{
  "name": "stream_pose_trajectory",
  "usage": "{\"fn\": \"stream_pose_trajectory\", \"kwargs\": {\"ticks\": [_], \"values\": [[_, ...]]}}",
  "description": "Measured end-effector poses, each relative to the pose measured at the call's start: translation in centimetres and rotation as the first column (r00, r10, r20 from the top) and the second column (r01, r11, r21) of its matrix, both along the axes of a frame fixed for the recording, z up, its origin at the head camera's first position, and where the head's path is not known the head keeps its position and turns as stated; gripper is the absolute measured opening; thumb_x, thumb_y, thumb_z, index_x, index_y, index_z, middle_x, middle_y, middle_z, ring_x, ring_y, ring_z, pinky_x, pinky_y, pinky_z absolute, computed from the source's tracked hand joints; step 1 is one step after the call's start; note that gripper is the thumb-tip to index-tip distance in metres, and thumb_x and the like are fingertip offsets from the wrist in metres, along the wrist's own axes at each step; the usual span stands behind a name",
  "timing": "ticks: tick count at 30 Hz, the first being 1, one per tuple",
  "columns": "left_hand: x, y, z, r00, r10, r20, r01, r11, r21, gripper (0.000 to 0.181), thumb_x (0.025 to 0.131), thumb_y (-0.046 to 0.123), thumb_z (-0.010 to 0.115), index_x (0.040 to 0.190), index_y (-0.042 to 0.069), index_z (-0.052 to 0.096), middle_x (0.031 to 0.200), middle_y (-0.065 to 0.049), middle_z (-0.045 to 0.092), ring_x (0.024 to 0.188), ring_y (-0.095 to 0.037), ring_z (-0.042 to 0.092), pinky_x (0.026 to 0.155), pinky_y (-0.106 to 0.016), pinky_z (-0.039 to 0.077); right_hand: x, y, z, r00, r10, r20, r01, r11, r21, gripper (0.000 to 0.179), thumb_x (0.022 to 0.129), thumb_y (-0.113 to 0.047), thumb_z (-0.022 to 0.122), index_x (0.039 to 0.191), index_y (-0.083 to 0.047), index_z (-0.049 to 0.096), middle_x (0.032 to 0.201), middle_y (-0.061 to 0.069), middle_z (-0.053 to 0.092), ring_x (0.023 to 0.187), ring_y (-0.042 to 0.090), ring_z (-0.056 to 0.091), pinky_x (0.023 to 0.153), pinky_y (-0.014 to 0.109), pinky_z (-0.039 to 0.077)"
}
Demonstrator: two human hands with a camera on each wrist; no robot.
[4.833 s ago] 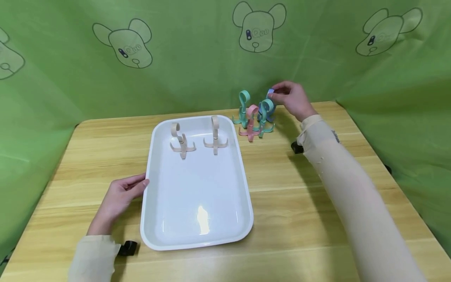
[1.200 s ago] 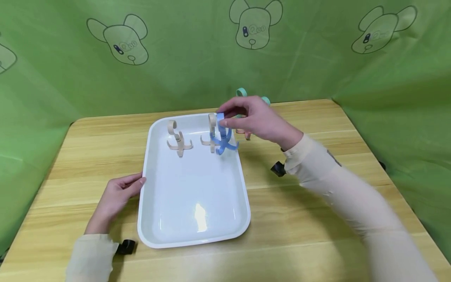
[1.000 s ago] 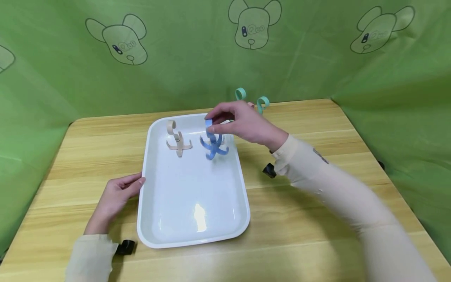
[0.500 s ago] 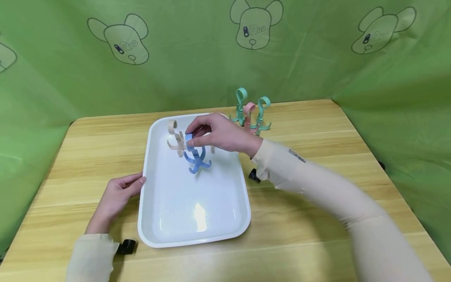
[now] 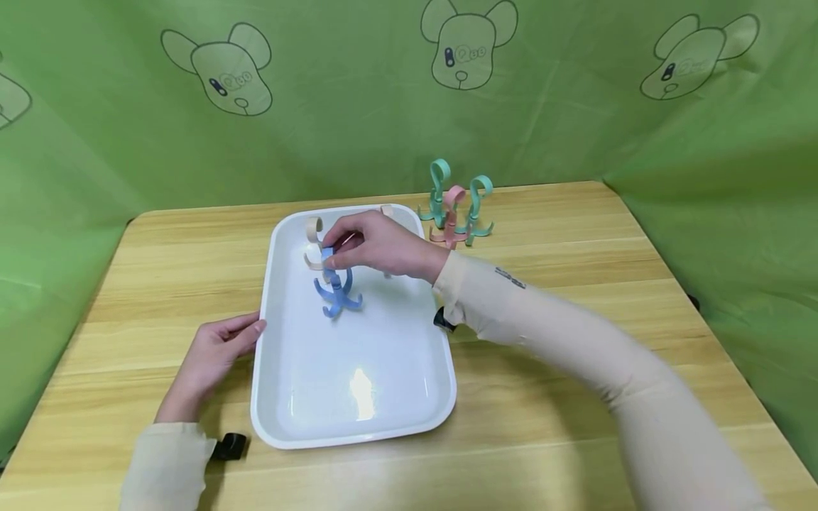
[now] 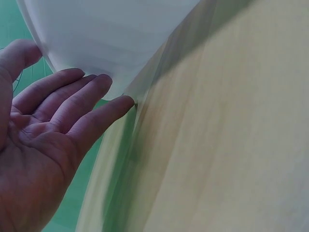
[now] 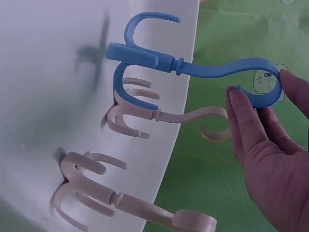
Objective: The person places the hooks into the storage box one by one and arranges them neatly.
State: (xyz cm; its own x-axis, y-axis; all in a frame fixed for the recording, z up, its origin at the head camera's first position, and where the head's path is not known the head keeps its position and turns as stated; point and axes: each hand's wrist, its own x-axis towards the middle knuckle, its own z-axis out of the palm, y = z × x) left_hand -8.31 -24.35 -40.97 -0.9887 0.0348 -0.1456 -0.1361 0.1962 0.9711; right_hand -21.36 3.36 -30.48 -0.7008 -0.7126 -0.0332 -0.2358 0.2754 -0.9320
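My right hand (image 5: 383,245) pinches the curled top of a blue four-prong hook hanger (image 5: 336,292) between thumb and fingertips. It hangs prongs-down over the upper left of a white tray (image 5: 358,369); its shadow lies apart from it on the tray floor in the right wrist view. Two beige hook hangers of the same shape stand in the tray's far end, one beige hanger (image 7: 89,188) nearer the wrist camera and another (image 7: 133,108) beside the blue one. My left hand (image 5: 214,358) touches the tray's left side, thumb at the rim, extended fingers (image 6: 82,104) against the outer wall.
Two green hook hangers, the back one (image 5: 437,195) and the right one (image 5: 476,209), stand with a pink hook hanger (image 5: 450,220) on the wooden table (image 5: 543,397), just beyond the tray's far right corner. A green curtain (image 5: 358,142) rises behind the table.
My right hand picked up the blue hanger from the group at the back right and carried it left over the tray, past one beige hanger. My left hand stayed at the tray's side.
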Motion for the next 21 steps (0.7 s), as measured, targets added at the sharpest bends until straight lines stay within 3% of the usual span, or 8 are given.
{"fn": "stream_pose_trajectory", "kwargs": {"ticks": [9, 21], "values": [[0.0, 0.0, 0.0, 1.000, 0.000, -0.004, 0.000, 1.000, 0.010, 0.045, 0.100, 0.017, 0.060, 0.129, -0.017, 0.052, 0.123, -0.027, 0.060, 0.092, -0.008, 0.068, 0.080, -0.030, 0.057, 0.3, -0.9, -1.4, 0.999, 0.021, 0.043, -0.023, 0.999, 0.039, 0.025, 0.087, -0.006, 0.076, 0.110, 0.000, 0.067, 0.100, 0.006, 0.068, 0.092, 0.017, 0.065, 0.083, 0.026, 0.053], [0.0, 0.0, 0.2, 1.000, -0.012, 0.014, 0.012, 1.000, -0.009, 0.047, 0.100, 0.021, 0.061, 0.130, -0.014, 0.053, 0.126, -0.030, 0.057, 0.092, -0.010, 0.069, 0.081, -0.029, 0.056, 0.4, -1.2, -1.8, 0.999, 0.032, 0.036, -0.034, 0.998, 0.045, 0.026, 0.089, -0.008, 0.075, 0.111, -0.001, 0.065, 0.103, 0.007, 0.066, 0.095, 0.016, 0.064, 0.085, 0.024, 0.052]]}}
